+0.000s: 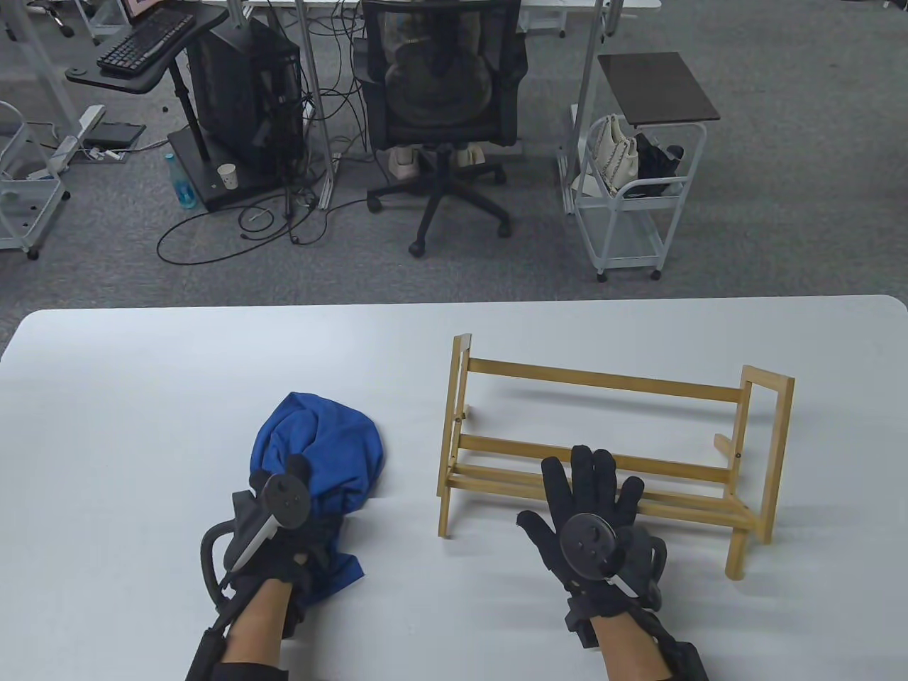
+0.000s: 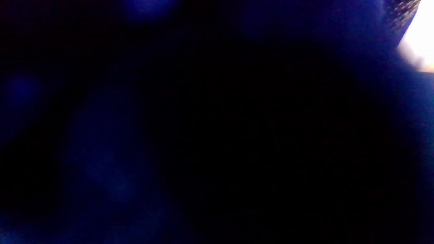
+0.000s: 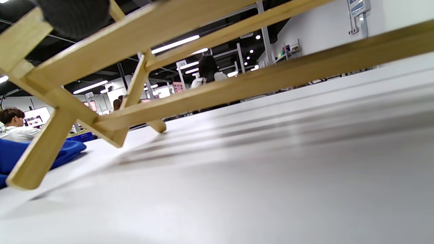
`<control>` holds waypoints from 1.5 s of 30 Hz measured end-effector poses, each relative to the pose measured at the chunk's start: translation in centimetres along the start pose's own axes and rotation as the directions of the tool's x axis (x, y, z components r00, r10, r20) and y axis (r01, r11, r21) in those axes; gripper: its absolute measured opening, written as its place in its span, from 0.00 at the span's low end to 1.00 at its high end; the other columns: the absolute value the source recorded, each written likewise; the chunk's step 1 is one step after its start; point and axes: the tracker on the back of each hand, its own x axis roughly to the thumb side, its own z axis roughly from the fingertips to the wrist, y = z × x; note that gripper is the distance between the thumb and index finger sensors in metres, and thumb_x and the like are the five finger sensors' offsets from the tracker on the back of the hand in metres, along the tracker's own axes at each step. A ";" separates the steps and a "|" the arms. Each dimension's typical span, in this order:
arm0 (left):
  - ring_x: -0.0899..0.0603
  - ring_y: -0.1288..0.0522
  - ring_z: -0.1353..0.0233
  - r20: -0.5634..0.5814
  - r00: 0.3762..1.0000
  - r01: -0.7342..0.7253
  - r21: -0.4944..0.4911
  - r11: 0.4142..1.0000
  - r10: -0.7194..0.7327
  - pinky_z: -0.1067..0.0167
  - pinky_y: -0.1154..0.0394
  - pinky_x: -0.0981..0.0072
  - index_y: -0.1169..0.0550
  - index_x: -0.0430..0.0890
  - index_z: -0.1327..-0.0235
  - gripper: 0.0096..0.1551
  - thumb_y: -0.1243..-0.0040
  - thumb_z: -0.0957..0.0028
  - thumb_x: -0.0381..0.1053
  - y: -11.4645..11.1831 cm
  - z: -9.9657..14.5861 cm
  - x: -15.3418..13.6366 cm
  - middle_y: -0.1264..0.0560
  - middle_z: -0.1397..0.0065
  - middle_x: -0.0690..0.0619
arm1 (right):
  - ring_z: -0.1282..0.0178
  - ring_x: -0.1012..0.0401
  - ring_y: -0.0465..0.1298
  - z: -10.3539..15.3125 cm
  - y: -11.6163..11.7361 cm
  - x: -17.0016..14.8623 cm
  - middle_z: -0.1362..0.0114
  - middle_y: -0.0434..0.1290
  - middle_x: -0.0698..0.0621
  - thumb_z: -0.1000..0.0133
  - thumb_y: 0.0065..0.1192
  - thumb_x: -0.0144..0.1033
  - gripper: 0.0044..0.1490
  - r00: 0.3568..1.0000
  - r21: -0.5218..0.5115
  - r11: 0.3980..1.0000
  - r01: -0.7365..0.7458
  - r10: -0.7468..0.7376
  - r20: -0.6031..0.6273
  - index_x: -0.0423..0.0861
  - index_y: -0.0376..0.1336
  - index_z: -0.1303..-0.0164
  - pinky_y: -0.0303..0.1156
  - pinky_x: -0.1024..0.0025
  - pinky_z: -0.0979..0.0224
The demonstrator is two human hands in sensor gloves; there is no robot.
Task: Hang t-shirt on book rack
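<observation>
A crumpled blue t-shirt (image 1: 333, 447) lies on the white table (image 1: 142, 397), left of centre. My left hand (image 1: 287, 496) is on its near part and grips the cloth; the fingers are buried in it. Dark blue cloth (image 2: 339, 34) fills the left wrist view. A wooden book rack (image 1: 603, 383) stands to the right. My right hand (image 1: 589, 489) is open with fingers spread and rests on the rack's low front rails. The right wrist view looks under the rack (image 3: 237, 84), with a fingertip (image 3: 74, 13) on a rail and the shirt (image 3: 64, 150) at the left.
Beyond the table's far edge stand an office chair (image 1: 440, 92), a white cart (image 1: 631, 206) with bags and a computer stand (image 1: 241, 106) with cables on the floor.
</observation>
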 end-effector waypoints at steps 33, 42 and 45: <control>0.44 0.20 0.41 0.018 0.915 -0.403 0.023 0.915 0.403 0.45 0.19 0.58 0.51 0.56 0.16 0.46 0.39 0.36 0.62 1.0 0.3 -2.9 0.30 0.24 0.41 | 0.14 0.45 0.29 -0.1 -0.1 -0.2 0.10 0.35 0.43 0.40 0.49 0.66 0.49 0.999 -0.003 0.999 0.042 -0.042 0.003 0.58 0.42 0.12 0.26 0.35 0.23; 0.43 0.20 0.41 0.118 0.818 -0.569 0.031 0.822 0.562 0.45 0.19 0.56 0.51 0.57 0.16 0.44 0.41 0.35 0.62 1.5 0.6 -3.4 0.31 0.24 0.41 | 0.14 0.44 0.30 0.0 -0.8 -0.3 0.11 0.36 0.41 0.40 0.49 0.66 0.49 0.994 -0.022 0.994 0.111 -0.111 0.009 0.57 0.42 0.12 0.27 0.34 0.23; 0.42 0.20 0.41 0.157 0.785 -0.610 0.021 0.792 0.600 0.45 0.19 0.56 0.51 0.57 0.16 0.43 0.42 0.35 0.61 1.7 0.7 -3.4 0.31 0.24 0.41 | 0.14 0.43 0.30 0.0 -1.2 -0.2 0.11 0.36 0.40 0.40 0.50 0.66 0.49 0.989 -0.030 0.989 0.148 -0.147 0.020 0.57 0.42 0.12 0.28 0.34 0.23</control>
